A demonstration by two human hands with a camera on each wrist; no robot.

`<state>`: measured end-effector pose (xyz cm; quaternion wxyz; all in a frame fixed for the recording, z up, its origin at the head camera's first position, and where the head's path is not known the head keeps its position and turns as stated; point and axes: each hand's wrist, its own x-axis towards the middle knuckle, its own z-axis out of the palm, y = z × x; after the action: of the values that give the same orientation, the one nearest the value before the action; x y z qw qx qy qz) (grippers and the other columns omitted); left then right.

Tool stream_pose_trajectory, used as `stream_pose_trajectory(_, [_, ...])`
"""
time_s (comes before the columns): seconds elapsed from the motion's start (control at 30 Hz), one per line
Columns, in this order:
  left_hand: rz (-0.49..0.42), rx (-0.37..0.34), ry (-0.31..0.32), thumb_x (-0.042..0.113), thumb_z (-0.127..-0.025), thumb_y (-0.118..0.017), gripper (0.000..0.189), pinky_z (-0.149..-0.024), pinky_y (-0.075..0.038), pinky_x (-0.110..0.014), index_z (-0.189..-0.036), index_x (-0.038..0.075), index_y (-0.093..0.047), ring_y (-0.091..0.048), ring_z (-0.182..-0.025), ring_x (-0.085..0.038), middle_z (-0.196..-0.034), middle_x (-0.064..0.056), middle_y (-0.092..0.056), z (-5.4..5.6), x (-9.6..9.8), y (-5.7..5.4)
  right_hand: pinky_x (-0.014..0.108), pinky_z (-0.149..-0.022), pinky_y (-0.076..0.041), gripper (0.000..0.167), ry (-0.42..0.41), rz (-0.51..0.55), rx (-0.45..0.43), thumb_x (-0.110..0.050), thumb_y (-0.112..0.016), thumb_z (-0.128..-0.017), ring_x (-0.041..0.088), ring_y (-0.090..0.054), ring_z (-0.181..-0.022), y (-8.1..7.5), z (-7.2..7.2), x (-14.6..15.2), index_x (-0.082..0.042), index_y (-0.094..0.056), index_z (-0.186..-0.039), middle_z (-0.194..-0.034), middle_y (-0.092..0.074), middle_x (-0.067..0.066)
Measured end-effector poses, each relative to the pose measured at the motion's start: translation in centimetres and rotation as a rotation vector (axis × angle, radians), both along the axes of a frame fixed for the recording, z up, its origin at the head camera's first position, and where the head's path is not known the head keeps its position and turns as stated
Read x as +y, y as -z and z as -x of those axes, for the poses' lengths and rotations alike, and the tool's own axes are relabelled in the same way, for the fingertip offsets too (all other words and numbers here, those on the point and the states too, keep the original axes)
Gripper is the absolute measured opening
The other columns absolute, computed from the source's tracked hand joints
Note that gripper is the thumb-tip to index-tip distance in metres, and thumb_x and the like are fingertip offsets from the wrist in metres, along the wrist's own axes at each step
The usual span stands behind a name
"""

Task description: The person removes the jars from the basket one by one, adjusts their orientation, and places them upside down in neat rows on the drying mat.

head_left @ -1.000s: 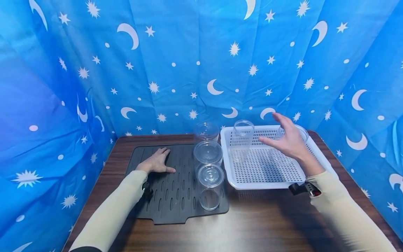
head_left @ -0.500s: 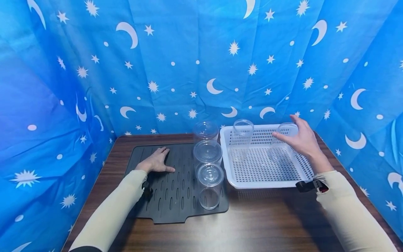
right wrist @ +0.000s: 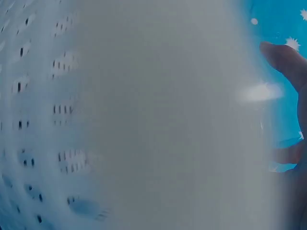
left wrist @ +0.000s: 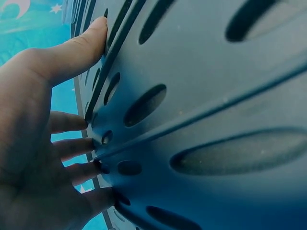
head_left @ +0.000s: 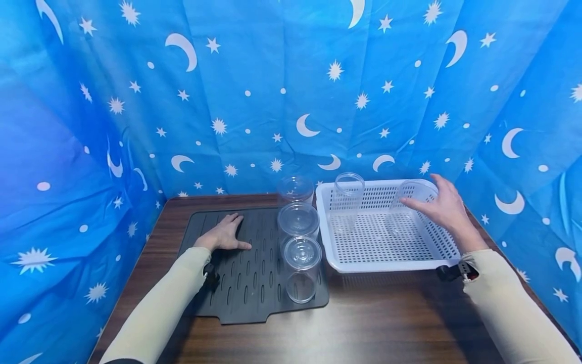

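A blue fabric backdrop with white moons and stars (head_left: pixel 250 60) is hanging around a dark brown wood-grain table (head_left: pixel 364 328). On the table's left, a dark grey ribbed mat with oval slots (head_left: pixel 238 306) is lying flat, apparently serving as a textured resting surface. Just beside it, a white perforated plastic basket (head_left: pixel 377 266) is standing level, its low walls presumably keeping its contents together.

Along the mat's right edge, three clear plastic cylindrical containers (head_left: pixel 302 273) are standing in a front-to-back row, perhaps to leave the rest of its surface usable. Inside the basket, a clear narrow cylindrical container (head_left: pixel 347 202) is standing near the left wall, and a clear wide-mouthed cylindrical container (head_left: pixel 402 215) is standing toward the right rear. Both are pointing upward, their long axes running roughly vertical; any slight lean is being masked by the wide lens.

The right hand (head_left: pixel 447 210) is bracketing that right-rear container, thumb and fingers spread wide; whether they are touching its wall, the blurred right wrist view isn't telling. The left hand (head_left: pixel 223 233) is resting its extended, splayed fingers on the mat, gripping nothing, probably steadying it.
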<state>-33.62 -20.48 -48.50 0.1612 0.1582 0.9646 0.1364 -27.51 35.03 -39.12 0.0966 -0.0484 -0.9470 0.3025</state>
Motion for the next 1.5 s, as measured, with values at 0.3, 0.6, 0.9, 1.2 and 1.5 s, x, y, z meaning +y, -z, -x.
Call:
stream_pose_trajectory(0.3, [-0.004,-0.007,-0.007,0.059,-0.078,-0.074,0.108,-0.113,-0.024,-0.061,-0.154,0.002,-0.023,-0.013,-0.147,-0.043,-0.161,-0.023,-0.015,0.0,0.0,0.0,0.076,-0.101,-0.023,0.130,0.034,0.140,-0.061,-0.060,-0.074,-0.076,0.059,-0.019,-0.138,1.9,0.3,1.1,-0.016,0.021,-0.154,-0.158,-0.008,0.033])
stream_pose_trajectory(0.6, [0.002,-0.008,-0.008,0.059,-0.078,-0.074,0.107,-0.114,-0.023,-0.061,-0.154,0.002,-0.023,-0.013,-0.147,-0.043,-0.161,-0.022,-0.015,0.0,0.1,-0.1,0.073,-0.104,-0.023,0.128,0.046,0.252,-0.152,-0.060,-0.072,-0.079,0.057,-0.017,-0.140,3.0,0.1,1.5,-0.006,0.016,-0.154,-0.158,-0.004,0.033])
stream_pose_trajectory(0.9, [0.001,-0.003,-0.011,0.058,-0.078,-0.074,0.107,-0.114,-0.024,-0.061,-0.154,0.003,-0.023,-0.013,-0.148,-0.043,-0.161,-0.021,-0.015,0.1,0.2,0.0,0.073,-0.107,-0.019,0.126,0.047,0.338,-0.173,-0.057,-0.074,-0.079,0.055,-0.015,-0.141,4.1,0.2,2.0,-0.007,0.012,-0.155,-0.159,-0.011,0.030])
stream_pose_trajectory(1.2, [-0.006,-0.013,-0.016,0.057,-0.078,-0.074,0.107,-0.114,-0.022,-0.061,-0.155,0.003,-0.022,-0.012,-0.148,-0.043,-0.161,-0.021,-0.014,0.1,0.1,0.1,0.072,-0.106,-0.022,0.126,0.009,0.295,-0.152,-0.057,-0.078,-0.074,0.055,-0.024,-0.137,4.6,0.5,2.0,-0.005,0.002,-0.156,-0.156,-0.017,0.032])
stream_pose_trajectory(1.5, [-0.018,-0.018,-0.025,0.058,-0.078,-0.074,0.107,-0.114,-0.023,-0.061,-0.154,0.003,-0.022,-0.012,-0.148,-0.043,-0.161,-0.021,-0.014,0.0,0.0,0.3,0.072,-0.104,-0.024,0.123,0.012,0.256,-0.136,-0.057,-0.078,-0.074,0.054,-0.028,-0.134,4.4,0.4,1.9,-0.002,-0.002,-0.155,-0.153,-0.022,0.033])
